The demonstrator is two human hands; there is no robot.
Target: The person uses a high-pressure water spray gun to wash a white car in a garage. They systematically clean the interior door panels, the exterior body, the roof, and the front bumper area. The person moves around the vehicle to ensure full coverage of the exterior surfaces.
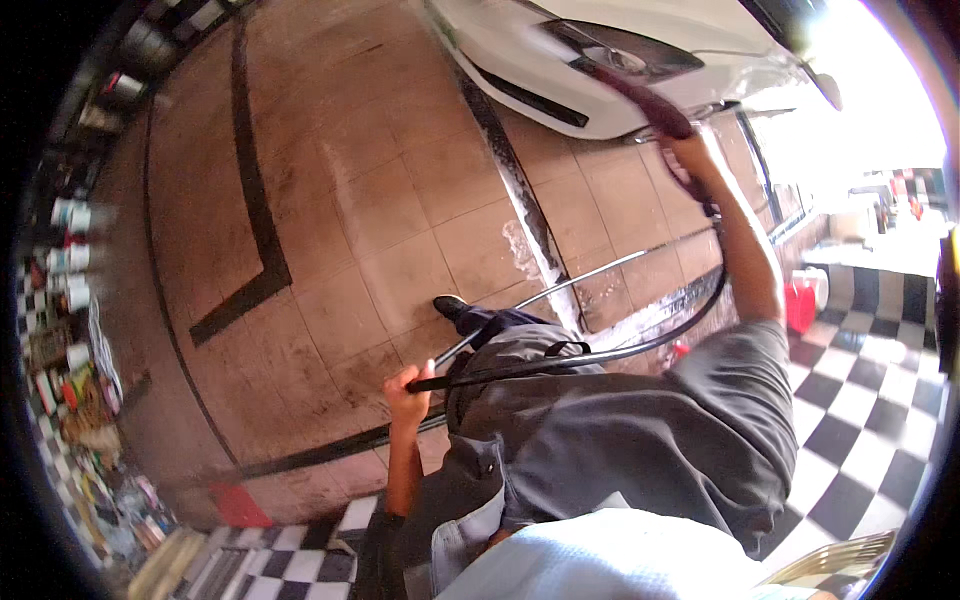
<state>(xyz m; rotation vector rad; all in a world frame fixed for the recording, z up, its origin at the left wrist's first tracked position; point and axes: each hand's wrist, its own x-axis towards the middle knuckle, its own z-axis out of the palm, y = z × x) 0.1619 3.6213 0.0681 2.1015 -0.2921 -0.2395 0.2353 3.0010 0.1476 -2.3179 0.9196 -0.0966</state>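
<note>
One black hose [520,370] across my front, my left grip [406,392] curled round it, my right grip [695,152] wrapped round one maroon nozzle [655,108], tip out toward one headlight [660,58] of one white car [500,42], brown tiled floor [400,220] beneath

Hose [540,367] from left grip [407,393] to spray gun [652,105] in right grip [697,152], car [715,35] ahead, containers [70,258] far left.
</note>
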